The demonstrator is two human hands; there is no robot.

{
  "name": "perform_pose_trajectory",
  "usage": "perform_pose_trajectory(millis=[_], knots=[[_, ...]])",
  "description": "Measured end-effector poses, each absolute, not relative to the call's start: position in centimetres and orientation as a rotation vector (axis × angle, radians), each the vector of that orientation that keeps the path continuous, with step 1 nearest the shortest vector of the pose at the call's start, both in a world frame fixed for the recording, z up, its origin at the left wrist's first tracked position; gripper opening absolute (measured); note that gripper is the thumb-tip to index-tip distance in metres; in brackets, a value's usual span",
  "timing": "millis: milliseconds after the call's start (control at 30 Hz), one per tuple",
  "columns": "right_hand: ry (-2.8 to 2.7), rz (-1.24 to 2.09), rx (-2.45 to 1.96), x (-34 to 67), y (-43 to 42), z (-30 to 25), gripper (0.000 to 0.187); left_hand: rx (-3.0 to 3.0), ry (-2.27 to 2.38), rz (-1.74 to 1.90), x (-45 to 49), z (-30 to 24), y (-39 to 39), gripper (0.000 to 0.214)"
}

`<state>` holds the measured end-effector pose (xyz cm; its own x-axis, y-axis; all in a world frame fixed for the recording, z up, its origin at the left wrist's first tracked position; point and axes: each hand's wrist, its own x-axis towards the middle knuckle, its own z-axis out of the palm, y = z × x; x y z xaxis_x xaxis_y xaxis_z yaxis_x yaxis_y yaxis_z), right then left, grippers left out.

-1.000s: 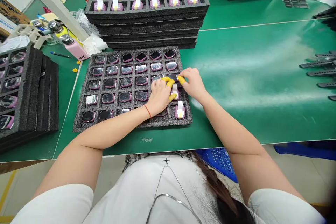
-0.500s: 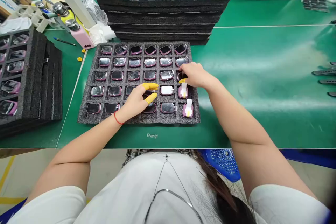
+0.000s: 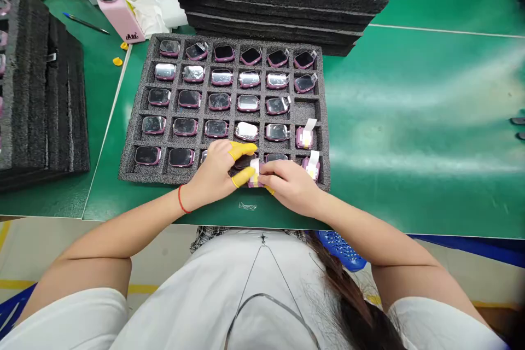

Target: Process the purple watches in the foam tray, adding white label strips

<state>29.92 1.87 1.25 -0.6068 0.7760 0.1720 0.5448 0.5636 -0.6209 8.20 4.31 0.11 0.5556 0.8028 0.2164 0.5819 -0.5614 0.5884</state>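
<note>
A purple smartwatch body (image 3: 255, 179), back side up with a white tab and yellow strip, is over the front edge of a grey foam tray (image 3: 125, 167). My right hand (image 3: 293, 186) pinches it from the right. From the left reaches my left hand (image 3: 217, 172), its thumb and index finger in yellow finger cots, spread apart, the thumb tip at the watch's side. Rows of watches lie screen up in the tray's compartments. In the right column, one watch (image 3: 304, 137) and another in front of it (image 3: 310, 167) lie back side up; the compartment behind them is empty.
A tall stack of black foam trays (image 3: 279, 5) stands behind the tray. Another foam stack (image 3: 45, 93) is at the left. A pink bottle (image 3: 122, 19), white tissue (image 3: 153, 13), a pen (image 3: 86, 23) and yellow finger cots (image 3: 117, 61) lie between them.
My right hand has lifted a watch out of the right column and brought it left and toward me, to my left hand. The view has tilted down and nearer.
</note>
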Motion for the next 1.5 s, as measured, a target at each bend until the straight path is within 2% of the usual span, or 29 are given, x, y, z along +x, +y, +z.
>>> perform_pose_trajectory(millis=[133, 233, 300, 400, 500, 600, 733, 800, 900, 1067, 1333, 1500], knots=[[-2.448, 0.687, -0.929, 30.7, 1.5, 0.5, 0.019, 2.467, 1.128, 0.513, 8.4, -0.5, 3.2, 0.054], [-2.349, 0.707, -0.989, 31.2, 2.3, 0.7, 0.006, 2.451, 1.222, 0.568, 8.7, -0.9, 2.7, 0.070], [-2.307, 0.656, -1.180, 30.8, 3.0, 0.7, 0.017, 2.432, 1.305, 0.619, 8.9, -1.0, 2.6, 0.082], [-2.341, 0.607, -1.345, 29.5, 3.7, 0.5, 0.025, 2.414, 1.334, 0.645, 9.0, -1.1, 2.5, 0.087], [-2.289, 0.738, -1.292, 28.6, 3.9, 0.4, 0.015, 2.393, 1.323, 0.622, 8.9, -1.2, 2.5, 0.088], [-2.137, 0.833, -1.180, 28.7, 3.7, 0.6, 0.010, 2.353, 1.308, 0.618, 8.9, -0.9, 2.6, 0.077], [-2.055, 0.948, -0.839, 29.9, 3.3, 0.9, 0.015, 2.274, 1.148, 0.609, 9.0, -0.2, 2.6, 0.021], [-2.131, 0.920, -0.722, 30.6, 3.2, 0.9, 0.017, 2.237, 1.107, 0.620, 9.1, 0.0, 2.6, 0.009], [-2.189, 0.948, -0.678, 31.3, 3.2, 1.0, 0.018, 2.206, 1.114, 0.675, 9.3, 0.0, 2.4, 0.006], [-2.152, 1.047, -0.820, 31.2, 3.3, 1.4, 0.003, 2.215, 1.131, 0.675, 9.5, -0.2, 2.4, 0.010], [-2.289, 0.890, -0.920, 31.0, 2.7, 1.6, 0.009, 2.191, 1.091, 0.674, 9.6, -0.1, 2.5, 0.007], [-2.313, 0.880, -0.956, 30.9, 2.4, 1.9, 0.010, 2.209, 1.179, 0.655, 9.8, -0.1, 2.4, 0.013]])
